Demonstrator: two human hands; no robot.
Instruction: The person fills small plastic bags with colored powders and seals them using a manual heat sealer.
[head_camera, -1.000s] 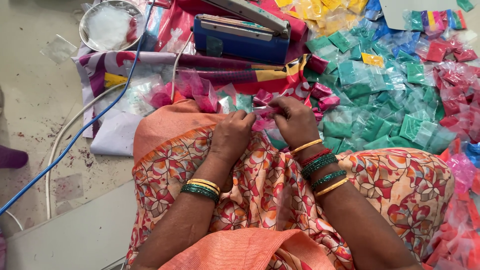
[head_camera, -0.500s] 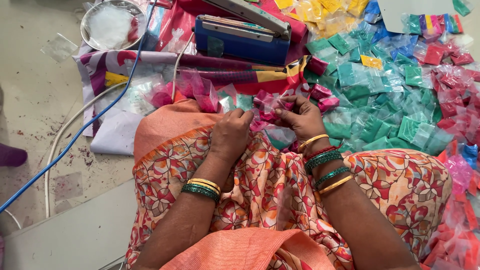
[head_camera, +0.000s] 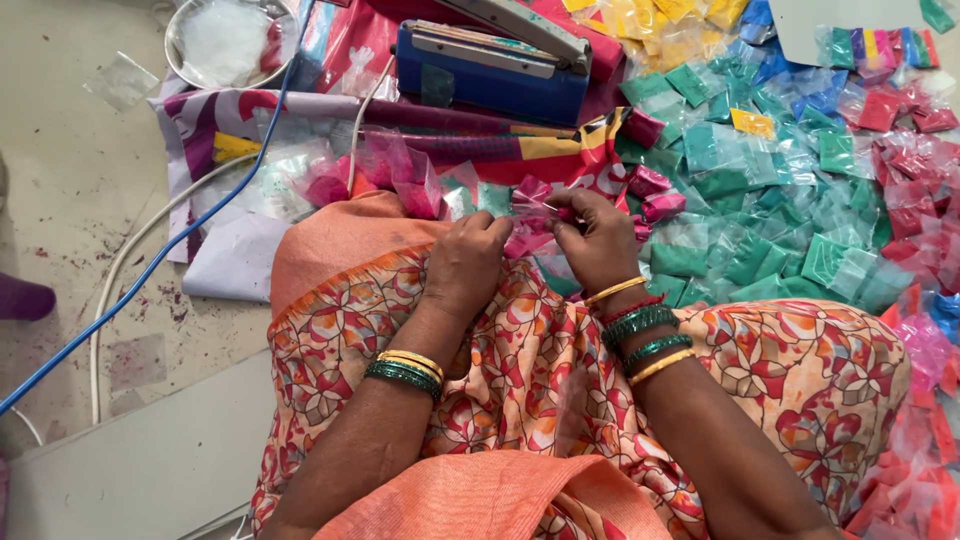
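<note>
- Your left hand (head_camera: 468, 262) and right hand (head_camera: 598, 240) pinch one pink packet (head_camera: 535, 205), fingers clamped.
- Done: many filled packets (head_camera: 760, 170) piled right.
- Left: sealer (head_camera: 490, 70) far, idle.

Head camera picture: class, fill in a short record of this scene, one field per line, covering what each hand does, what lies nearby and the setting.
Left hand: left hand pinches one end of a small pink packet
Right hand: right hand pinches the other end of that packet
Wrists: green and gold bangles on both
Ahead: blue heat sealer, arm raised
Right side: heap of green packets, with red, blue and yellow ones beyond
Top left: round metal bowl
Floor: blue cable and white cable
Lap: orange floral cloth
</note>
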